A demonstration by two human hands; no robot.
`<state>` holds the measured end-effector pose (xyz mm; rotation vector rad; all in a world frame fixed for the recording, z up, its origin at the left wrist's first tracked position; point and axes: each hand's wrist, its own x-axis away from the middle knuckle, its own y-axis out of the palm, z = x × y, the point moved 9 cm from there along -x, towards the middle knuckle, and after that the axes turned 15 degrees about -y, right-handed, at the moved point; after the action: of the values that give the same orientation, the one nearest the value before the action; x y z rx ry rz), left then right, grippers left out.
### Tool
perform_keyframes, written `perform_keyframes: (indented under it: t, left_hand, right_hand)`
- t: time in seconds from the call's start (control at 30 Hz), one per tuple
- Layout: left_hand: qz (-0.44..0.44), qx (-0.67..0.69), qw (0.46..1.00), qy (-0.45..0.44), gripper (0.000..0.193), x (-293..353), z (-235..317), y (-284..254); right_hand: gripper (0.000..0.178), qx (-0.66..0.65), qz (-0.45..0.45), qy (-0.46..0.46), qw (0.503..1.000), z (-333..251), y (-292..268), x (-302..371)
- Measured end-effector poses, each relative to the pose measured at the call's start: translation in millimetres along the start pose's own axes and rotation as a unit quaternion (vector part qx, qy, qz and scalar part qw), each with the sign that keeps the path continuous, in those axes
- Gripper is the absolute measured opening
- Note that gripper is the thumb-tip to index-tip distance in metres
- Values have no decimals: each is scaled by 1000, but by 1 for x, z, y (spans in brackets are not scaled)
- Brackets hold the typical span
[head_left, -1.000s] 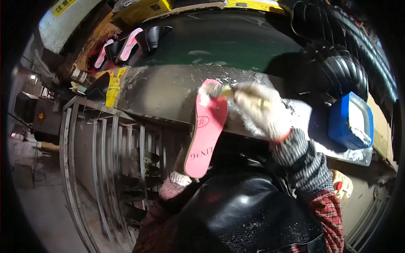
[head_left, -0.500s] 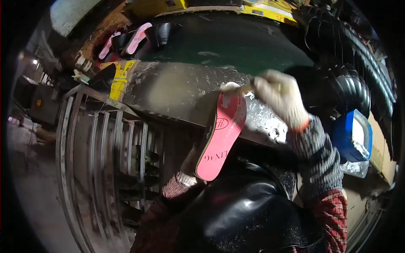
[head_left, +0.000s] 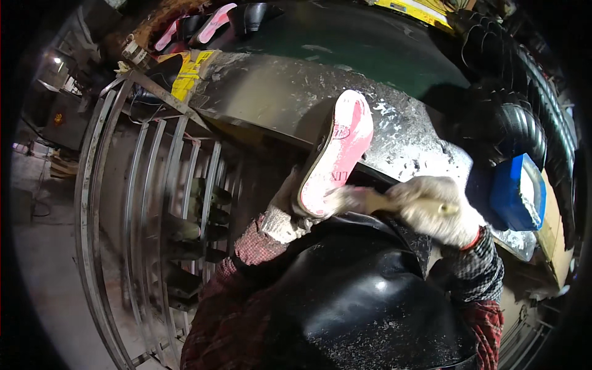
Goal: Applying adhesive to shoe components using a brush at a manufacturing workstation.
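A pink insole (head_left: 345,139), seen face up, is fixed to a dark form under it and points away from me. White paste streaks most of its surface, with pink showing along the middle and right side. My left hand (head_left: 285,216), in a pale dirty glove, grips it from below at the near end; its fingers are partly hidden. My gloved right hand (head_left: 435,206) is closed round the handle of a brush (head_left: 364,200). The brush, blurred by motion, has its bristles against the insole's near end.
A blue tub (head_left: 515,194) of white paste stands at right. Beyond the insole lies a paste-spattered bench (head_left: 277,86). Dark forms with a pink insole (head_left: 217,23) lie at the back left. A metal rack (head_left: 132,203) stands left; black ribbed pieces (head_left: 521,126) are stacked right.
The brush in my right hand has come from the insole's far end to its near end. White paste now covers much more of the pink. The insole has shifted up and right in view.
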<state>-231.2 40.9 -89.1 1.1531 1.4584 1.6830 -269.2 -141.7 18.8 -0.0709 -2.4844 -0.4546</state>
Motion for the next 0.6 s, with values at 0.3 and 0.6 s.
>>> perform_keyframes:
  t: [0.3,0.6]
  left_hand:
    - [-35,271,961,-47,60,2,-1,-25]
    - [4,121,993,11,56,9,16,-34]
  right_hand:
    - [26,198,-96,-393,893,-38,-45,-50]
    - [43,538,-185,-589,574,-79,39,15]
